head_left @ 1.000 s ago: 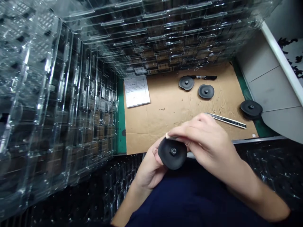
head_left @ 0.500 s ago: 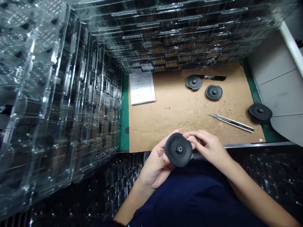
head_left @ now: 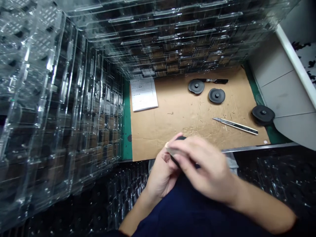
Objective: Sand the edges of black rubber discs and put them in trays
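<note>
My left hand point(head_left: 163, 168) is closed round a round black disc point(head_left: 175, 161), near the front edge of the cardboard. Most of the disc is hidden, with only its rim showing between the hands. Over its face lies my right hand point(head_left: 204, 164), fingers pinched together. A thin greyish, flat piece point(head_left: 174, 151) shows at the right fingertips against the disc; its kind cannot be made out. Two similar black discs with a central metal stud, one on the left point(head_left: 196, 86) and one on the right point(head_left: 217, 95), lie further back on the cardboard.
Clear plastic trays are stacked at the left point(head_left: 66, 108) and the back point(head_left: 168, 36). On the cardboard sheet point(head_left: 153, 131) lie a printed paper point(head_left: 143, 94), a black marker point(head_left: 217, 81) and a utility knife point(head_left: 235, 125). More black discs point(head_left: 263, 115) sit at the right edge.
My right hand has moved left and over the disc, covering the face and stud that showed before. A greyish piece now shows at its fingertips. The view has shifted slightly.
</note>
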Demonstrator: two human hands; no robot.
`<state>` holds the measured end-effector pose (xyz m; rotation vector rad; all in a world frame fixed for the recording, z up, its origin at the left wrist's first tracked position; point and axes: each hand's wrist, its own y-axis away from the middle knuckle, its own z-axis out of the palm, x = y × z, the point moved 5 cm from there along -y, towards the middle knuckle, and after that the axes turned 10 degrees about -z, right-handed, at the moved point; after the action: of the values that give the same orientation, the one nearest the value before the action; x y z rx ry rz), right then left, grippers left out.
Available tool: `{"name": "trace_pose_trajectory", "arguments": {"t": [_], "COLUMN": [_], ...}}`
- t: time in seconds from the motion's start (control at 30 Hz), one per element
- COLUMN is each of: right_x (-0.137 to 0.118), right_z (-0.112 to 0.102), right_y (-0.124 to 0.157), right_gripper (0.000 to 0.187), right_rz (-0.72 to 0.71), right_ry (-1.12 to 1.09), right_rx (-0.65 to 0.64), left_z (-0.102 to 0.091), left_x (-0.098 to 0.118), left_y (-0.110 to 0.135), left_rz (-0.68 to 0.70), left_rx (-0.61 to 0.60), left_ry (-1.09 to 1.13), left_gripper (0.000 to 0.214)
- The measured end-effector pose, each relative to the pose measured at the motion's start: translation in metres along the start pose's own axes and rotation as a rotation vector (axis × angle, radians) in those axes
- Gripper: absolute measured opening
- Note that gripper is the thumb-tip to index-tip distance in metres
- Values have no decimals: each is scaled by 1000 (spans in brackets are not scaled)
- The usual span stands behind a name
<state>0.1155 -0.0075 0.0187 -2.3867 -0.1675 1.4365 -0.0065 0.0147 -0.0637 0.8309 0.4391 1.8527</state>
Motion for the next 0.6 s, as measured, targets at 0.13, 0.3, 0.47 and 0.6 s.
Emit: {"name": "trace_pose_trajectory", "arguments": {"t": [0.13,0.3,0.47,0.6], "right_x": [0,-4,7,5], "right_z": [21,5,-5,-11], "right_y": [-9,-10,8,-3], "right_gripper": [20,25,20,26], "right_rz": [56,-153,26,-134], "right_ry": [-109,-15,7,255], "right_rx": [-268,-48,-204,-103], "left_z": [-2,11,10,6], "left_x": [7,10,14,6], "left_y": [0,-1,-3,-4], "left_rz": [94,80,36,-53], "left_rx": [64,-25,-65,-11], "left_ry": [-21,-61,-47,-8], "left_gripper": [58,52,67,63]}}
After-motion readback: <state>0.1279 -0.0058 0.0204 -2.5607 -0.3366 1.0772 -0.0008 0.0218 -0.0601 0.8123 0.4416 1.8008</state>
